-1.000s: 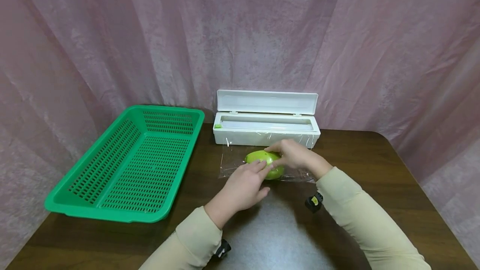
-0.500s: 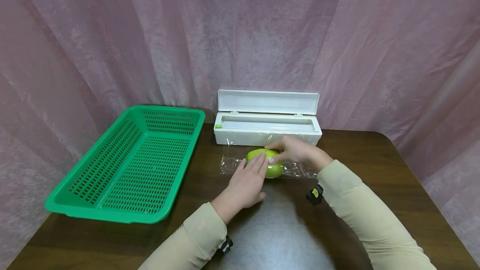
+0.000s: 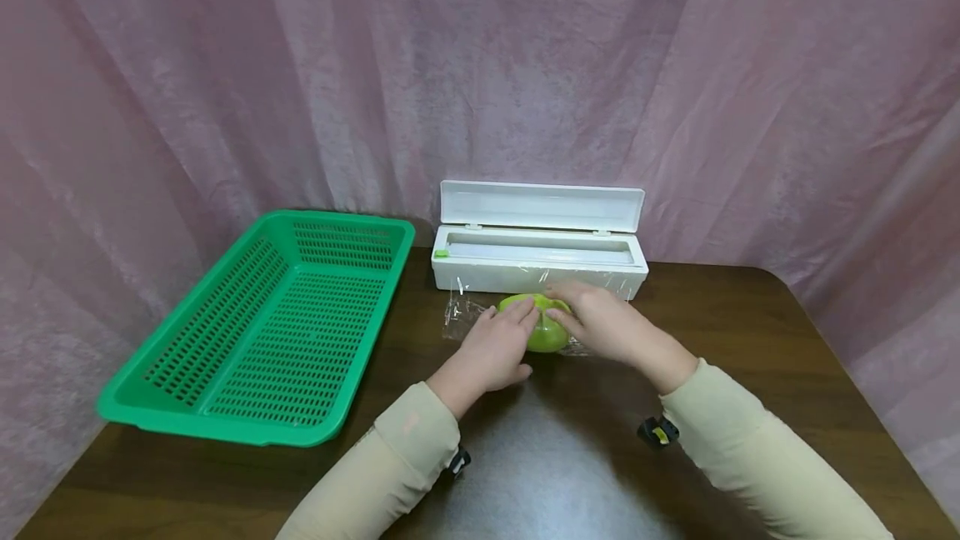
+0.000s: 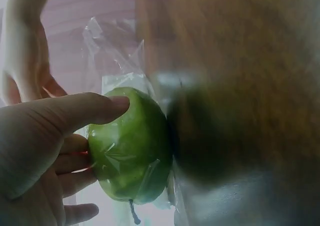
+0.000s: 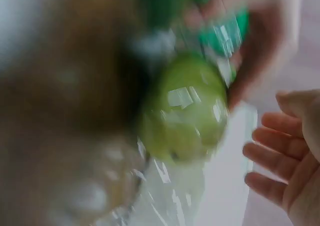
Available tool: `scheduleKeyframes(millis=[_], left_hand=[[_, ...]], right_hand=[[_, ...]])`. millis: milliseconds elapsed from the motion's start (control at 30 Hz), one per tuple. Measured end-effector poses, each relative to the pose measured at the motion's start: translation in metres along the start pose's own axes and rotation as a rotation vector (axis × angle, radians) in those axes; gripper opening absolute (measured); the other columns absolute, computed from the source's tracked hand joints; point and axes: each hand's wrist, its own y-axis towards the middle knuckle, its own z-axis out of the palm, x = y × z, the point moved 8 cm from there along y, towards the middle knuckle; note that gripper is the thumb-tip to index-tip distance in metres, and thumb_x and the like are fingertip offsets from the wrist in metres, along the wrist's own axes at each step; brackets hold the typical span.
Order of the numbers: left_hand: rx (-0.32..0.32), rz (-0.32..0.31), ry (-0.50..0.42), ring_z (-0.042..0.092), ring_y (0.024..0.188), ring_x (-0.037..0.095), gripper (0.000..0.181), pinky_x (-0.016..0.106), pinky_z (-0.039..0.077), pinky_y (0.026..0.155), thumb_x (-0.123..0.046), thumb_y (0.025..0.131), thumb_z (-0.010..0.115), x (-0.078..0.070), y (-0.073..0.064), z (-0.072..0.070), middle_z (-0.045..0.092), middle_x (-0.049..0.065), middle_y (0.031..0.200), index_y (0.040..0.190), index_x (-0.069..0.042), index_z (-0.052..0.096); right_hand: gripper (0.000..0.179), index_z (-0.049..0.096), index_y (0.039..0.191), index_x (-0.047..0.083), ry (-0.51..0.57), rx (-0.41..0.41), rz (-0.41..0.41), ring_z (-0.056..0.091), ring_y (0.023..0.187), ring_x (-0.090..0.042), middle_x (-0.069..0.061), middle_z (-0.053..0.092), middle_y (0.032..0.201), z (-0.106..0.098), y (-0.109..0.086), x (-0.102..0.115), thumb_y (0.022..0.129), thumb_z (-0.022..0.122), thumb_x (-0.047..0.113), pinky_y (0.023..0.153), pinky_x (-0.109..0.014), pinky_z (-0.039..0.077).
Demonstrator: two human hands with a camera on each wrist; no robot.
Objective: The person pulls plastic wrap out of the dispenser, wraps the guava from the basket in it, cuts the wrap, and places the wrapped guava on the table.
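Observation:
A green pear [image 3: 550,338], its stem showing in the left wrist view, lies on the table under clear cling film [image 3: 459,319]. My left hand [image 3: 491,347] rests straight fingers on the pear's top left; in the left wrist view its thumb [image 4: 95,108] overlaps the film-covered pear [image 4: 132,156]. Over the pear's right side is my right hand [image 3: 611,323]. The right wrist view shows that hand's loosely spread fingers [image 5: 272,161] apart from the pear [image 5: 185,110]. The film runs up to the white cling film dispenser [image 3: 536,277], whose lid stands raised.
At the left stands a green perforated basket [image 3: 371,340]. A pink curtain [image 3: 525,65] hangs behind the brown wooden table [image 3: 720,315], close behind the dispenser.
The film's near edge has been folded back toward the pear. My right hand has come off the pear and shifted slightly right; my left hand has moved up onto the pear's top.

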Motion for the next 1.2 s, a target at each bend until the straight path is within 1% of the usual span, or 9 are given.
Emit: scheduleKeyframes(millis=[100,167,233,367,600,700,933,1033,1200], left_hand=[[0.001,-0.018,-0.018,0.026,0.143,0.018,0.086,0.048,0.03,0.112,-0.038,0.08,0.074,0.005,0.005,-0.001,0.027,0.006,0.155,0.148,-0.008,0.031],[0.002,-0.028,-0.033,0.026,0.143,0.018,0.085,0.047,0.029,0.113,-0.036,0.08,0.074,0.007,0.008,-0.002,0.027,0.005,0.155,0.148,-0.009,0.031],[0.0,-0.028,-0.055,0.026,0.143,0.019,0.085,0.047,0.028,0.113,-0.035,0.08,0.075,0.009,0.012,-0.002,0.028,0.006,0.155,0.148,-0.009,0.031],[-0.018,-0.027,-0.066,0.027,0.143,0.021,0.089,0.048,0.027,0.113,-0.033,0.077,0.078,0.012,0.022,0.001,0.029,0.008,0.155,0.148,-0.008,0.03],[-0.068,-0.039,-0.035,0.031,0.141,0.021,0.093,0.047,0.029,0.112,-0.032,0.069,0.084,0.017,0.039,0.004,0.036,0.008,0.15,0.143,-0.009,0.033],[-0.1,-0.025,0.015,0.035,0.137,0.021,0.089,0.045,0.033,0.111,-0.033,0.069,0.084,0.015,0.043,0.003,0.04,0.008,0.146,0.139,-0.009,0.035],[-0.188,0.003,0.19,0.048,0.125,0.021,0.074,0.036,0.042,0.103,-0.028,0.072,0.082,0.01,0.051,0.004,0.05,0.007,0.131,0.13,-0.006,0.042],[-0.195,0.006,0.171,0.052,0.118,0.02,0.069,0.034,0.043,0.101,-0.028,0.071,0.082,0.013,0.055,0.004,0.054,0.006,0.125,0.125,-0.007,0.046],[-0.175,0.018,0.069,0.055,0.112,0.02,0.071,0.034,0.043,0.101,-0.033,0.067,0.083,0.018,0.058,-0.001,0.059,0.004,0.118,0.123,-0.007,0.049]], right_hand=[[0.047,0.057,0.125,-0.006,-0.161,-0.051,-0.066,0.056,0.118,-0.034,-0.02,0.058,0.127,0.012,-0.014,0.016,0.087,0.067,0.021,0.097,-0.046,0.046],[0.061,0.051,0.13,-0.008,-0.236,-0.041,-0.062,0.051,0.124,-0.035,-0.022,0.052,0.135,0.024,-0.019,0.014,0.083,0.072,0.024,0.1,-0.048,0.044],[0.074,0.044,0.135,-0.009,-0.268,-0.023,-0.036,0.046,0.129,-0.037,-0.023,0.046,0.14,0.034,-0.022,0.008,0.079,0.076,0.026,0.102,-0.051,0.041],[0.087,0.037,0.139,-0.008,-0.205,-0.008,0.014,0.042,0.131,-0.037,-0.023,0.043,0.142,0.039,-0.018,-0.004,0.073,0.082,0.026,0.104,-0.053,0.038],[0.084,0.041,0.136,-0.006,-0.034,-0.015,0.058,0.049,0.124,-0.036,-0.023,0.048,0.136,0.031,-0.003,-0.019,0.07,0.084,0.021,0.103,-0.047,0.041],[0.081,0.042,0.136,-0.005,0.03,-0.007,0.09,0.05,0.123,-0.034,-0.021,0.05,0.135,0.03,-0.001,-0.027,0.07,0.083,0.02,0.103,-0.046,0.041],[0.077,0.044,0.135,-0.003,0.146,-0.008,0.142,0.05,0.123,-0.032,-0.02,0.051,0.134,0.033,0.0,-0.038,0.073,0.081,0.021,0.102,-0.047,0.041],[0.079,0.041,0.137,-0.002,0.139,-0.021,0.131,0.048,0.125,-0.033,-0.02,0.047,0.137,0.036,0.0,-0.039,0.073,0.081,0.02,0.104,-0.047,0.04],[0.095,0.032,0.141,-0.002,-0.03,-0.051,0.089,0.043,0.129,-0.034,-0.021,0.04,0.143,0.039,-0.002,-0.033,0.067,0.086,0.024,0.106,-0.049,0.037]])
